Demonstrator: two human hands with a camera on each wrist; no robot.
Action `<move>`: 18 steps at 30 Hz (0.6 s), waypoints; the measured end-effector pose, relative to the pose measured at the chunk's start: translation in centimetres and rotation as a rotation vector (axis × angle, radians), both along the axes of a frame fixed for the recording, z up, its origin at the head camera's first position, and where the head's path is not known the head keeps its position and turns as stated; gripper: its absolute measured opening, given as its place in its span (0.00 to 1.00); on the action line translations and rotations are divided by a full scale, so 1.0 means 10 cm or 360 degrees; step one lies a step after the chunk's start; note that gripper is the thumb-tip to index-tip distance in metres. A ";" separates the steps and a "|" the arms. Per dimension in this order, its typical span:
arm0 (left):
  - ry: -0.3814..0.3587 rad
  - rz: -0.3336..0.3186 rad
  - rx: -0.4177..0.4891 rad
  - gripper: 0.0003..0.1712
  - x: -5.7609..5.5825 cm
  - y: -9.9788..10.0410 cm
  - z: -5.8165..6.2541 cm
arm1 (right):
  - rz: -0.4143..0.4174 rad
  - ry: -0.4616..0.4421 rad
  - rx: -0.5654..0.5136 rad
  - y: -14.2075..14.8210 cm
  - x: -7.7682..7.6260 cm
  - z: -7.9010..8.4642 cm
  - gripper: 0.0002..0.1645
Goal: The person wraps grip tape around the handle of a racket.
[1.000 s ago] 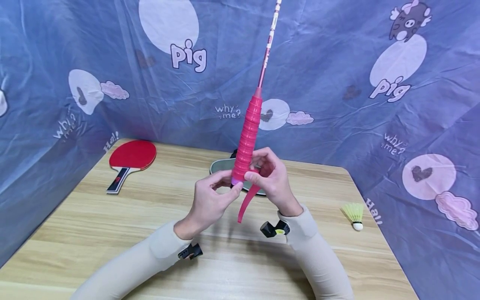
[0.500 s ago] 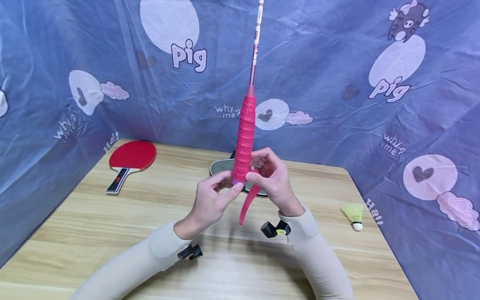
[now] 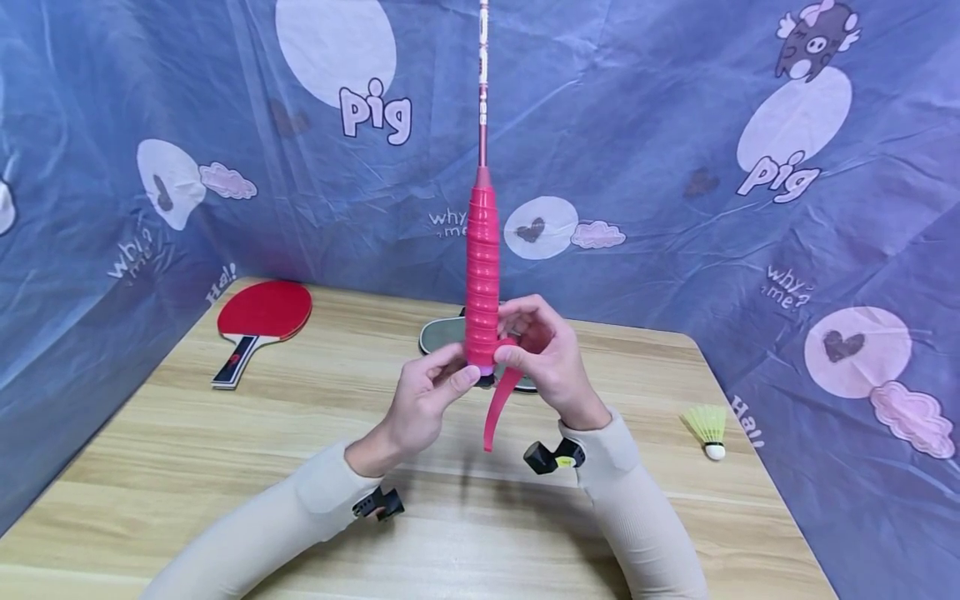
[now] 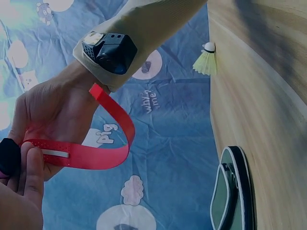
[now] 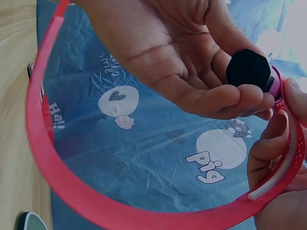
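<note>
A badminton racket stands upright above the table, its handle wrapped in overlapping turns of red-pink grip tape. My left hand grips the handle's bottom end between thumb and fingers. Just beyond that hand, in the right wrist view, shows the black butt cap with a purple band beside it. On the other side, my right hand pinches the tape close against the handle. The tape's loose end hangs below and curves; a pale strip runs along part of it. The racket head is out of view.
On the table, a red table tennis paddle lies at the back left. A green case lies behind the hands, partly hidden. A yellow shuttlecock rests near the right edge. A blue printed curtain surrounds the table.
The racket's shaft has swung left from a rightward tilt to upright. Both hands keep their hold and stay nearly in place. The tape's loose end has shifted slightly right.
</note>
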State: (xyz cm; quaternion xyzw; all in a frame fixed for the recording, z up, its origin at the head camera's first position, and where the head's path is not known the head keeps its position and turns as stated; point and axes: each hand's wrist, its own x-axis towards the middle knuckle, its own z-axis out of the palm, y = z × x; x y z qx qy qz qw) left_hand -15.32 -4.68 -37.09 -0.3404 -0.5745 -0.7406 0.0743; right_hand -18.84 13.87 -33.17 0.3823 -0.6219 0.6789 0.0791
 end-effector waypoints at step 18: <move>0.0075 -0.0342 -0.0072 0.19 -0.03 -0.02 -0.01 | 0.0461 -0.0177 0.0002 0.09 -0.08 -0.07 0.28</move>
